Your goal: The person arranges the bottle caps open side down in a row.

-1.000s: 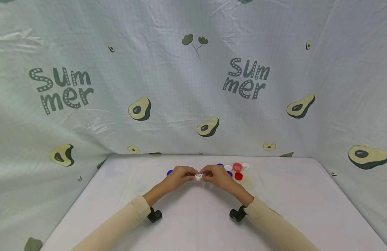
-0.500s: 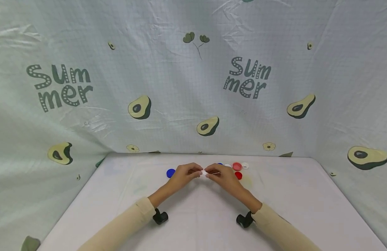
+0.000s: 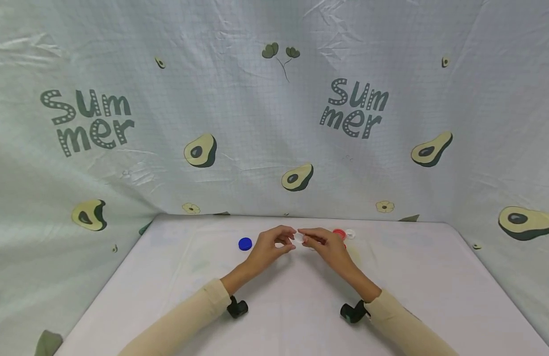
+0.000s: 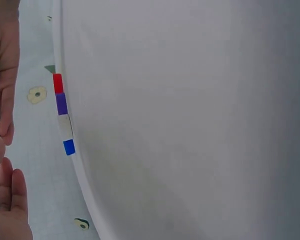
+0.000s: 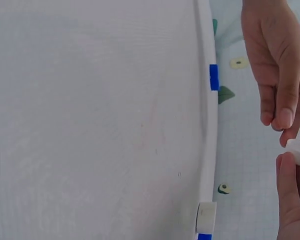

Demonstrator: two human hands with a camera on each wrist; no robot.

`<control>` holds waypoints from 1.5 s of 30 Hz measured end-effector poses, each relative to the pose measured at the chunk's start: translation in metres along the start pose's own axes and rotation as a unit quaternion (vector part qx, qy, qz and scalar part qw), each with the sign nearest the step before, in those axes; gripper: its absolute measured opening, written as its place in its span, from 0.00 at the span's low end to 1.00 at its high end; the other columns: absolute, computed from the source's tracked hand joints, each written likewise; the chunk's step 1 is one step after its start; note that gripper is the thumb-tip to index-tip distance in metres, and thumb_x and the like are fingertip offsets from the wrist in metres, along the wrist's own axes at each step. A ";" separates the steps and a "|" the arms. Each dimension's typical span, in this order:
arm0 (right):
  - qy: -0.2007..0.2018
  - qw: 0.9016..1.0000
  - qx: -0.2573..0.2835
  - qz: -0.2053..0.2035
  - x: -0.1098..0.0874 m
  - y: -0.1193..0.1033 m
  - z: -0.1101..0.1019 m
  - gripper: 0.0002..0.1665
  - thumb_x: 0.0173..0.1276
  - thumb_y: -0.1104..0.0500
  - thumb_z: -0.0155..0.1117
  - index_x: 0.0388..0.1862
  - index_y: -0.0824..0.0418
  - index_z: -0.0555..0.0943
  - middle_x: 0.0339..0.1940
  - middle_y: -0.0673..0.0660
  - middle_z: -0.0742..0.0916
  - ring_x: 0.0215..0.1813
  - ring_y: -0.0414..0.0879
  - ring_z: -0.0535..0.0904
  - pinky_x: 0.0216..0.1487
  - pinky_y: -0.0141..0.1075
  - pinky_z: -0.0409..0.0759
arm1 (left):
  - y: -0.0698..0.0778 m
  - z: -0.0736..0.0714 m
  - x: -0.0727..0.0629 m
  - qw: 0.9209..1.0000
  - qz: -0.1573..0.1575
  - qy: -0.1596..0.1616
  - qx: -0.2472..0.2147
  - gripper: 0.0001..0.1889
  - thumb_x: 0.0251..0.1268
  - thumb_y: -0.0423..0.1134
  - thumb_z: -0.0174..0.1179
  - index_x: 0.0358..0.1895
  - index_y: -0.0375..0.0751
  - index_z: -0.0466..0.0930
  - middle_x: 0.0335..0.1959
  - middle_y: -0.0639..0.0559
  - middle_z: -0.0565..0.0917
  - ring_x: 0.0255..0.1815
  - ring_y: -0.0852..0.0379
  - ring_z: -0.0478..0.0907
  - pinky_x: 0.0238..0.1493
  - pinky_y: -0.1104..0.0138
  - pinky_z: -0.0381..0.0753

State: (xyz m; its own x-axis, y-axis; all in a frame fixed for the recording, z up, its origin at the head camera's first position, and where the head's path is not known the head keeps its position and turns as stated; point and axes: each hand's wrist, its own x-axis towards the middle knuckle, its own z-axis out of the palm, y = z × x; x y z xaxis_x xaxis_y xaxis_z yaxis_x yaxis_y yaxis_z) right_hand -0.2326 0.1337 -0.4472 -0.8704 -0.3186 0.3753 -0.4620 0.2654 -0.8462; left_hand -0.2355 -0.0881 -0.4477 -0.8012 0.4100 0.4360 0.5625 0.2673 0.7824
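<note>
A small white bottle cap (image 3: 299, 238) is up between the two hands in the head view. My right hand (image 3: 328, 247) pinches it between thumb and fingers. In the right wrist view the cap (image 5: 297, 151) shows as a short white ring at the right fingertips. Facing it is my left hand (image 3: 267, 247), its thumb and fingers spread apart and its fingertips close beside the cap. From the left wrist view, the left hand (image 4: 12, 200) has loosely extended fingers with nothing between them, while the right hand (image 4: 5, 85) keeps the cap, partly cut off by the frame.
On the white table (image 3: 274, 316) a blue cap (image 3: 245, 244) lies left of the hands. A red cap (image 3: 339, 233) and another white cap (image 3: 350, 234) lie behind the right hand. A purple cap (image 4: 61, 104) shows in the left wrist view. A printed curtain (image 3: 256, 99) hangs behind.
One second ago both hands pinched the white cap. The left fingers have since parted from it, and it stays in the right hand. Both hands have shifted slightly right and farther from the body.
</note>
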 end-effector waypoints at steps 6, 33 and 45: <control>0.001 1.000 -0.007 0.012 0.000 0.000 -0.007 0.22 0.64 0.62 0.74 0.58 0.59 0.86 0.54 0.58 0.88 0.49 0.51 0.88 0.49 0.33 0.86 | -0.002 0.008 0.006 0.999 0.021 0.023 -0.013 0.17 0.62 0.27 0.70 0.54 0.34 0.82 0.44 0.40 0.86 0.40 0.47 0.86 0.51 0.55 0.86; 0.034 0.994 -0.078 0.075 -0.015 0.000 -0.050 0.19 0.64 0.59 0.75 0.53 0.61 0.86 0.49 0.58 0.90 0.48 0.51 0.88 0.44 0.32 0.86 | 0.018 0.049 0.041 0.999 0.010 -0.013 0.029 0.14 0.64 0.31 0.68 0.52 0.33 0.84 0.43 0.44 0.86 0.43 0.53 0.85 0.45 0.72 0.84; 0.015 0.989 -0.132 0.069 -0.028 0.003 -0.084 0.18 0.65 0.59 0.75 0.53 0.61 0.87 0.49 0.56 0.90 0.49 0.50 0.88 0.47 0.33 0.86 | 0.028 0.069 0.063 0.999 -0.020 -0.044 0.007 0.13 0.59 0.32 0.73 0.48 0.35 0.87 0.42 0.47 0.87 0.36 0.63 0.81 0.41 0.75 0.83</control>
State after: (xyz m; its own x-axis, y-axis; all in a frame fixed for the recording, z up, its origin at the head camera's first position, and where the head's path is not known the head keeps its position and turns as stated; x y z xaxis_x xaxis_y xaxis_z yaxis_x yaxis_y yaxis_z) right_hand -0.2237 0.2202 -0.4286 -0.9310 -0.2361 0.2783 -0.3636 0.5347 -0.7628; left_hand -0.2560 0.0056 -0.4294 -0.8030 0.4728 0.3628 0.5328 0.2966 0.7926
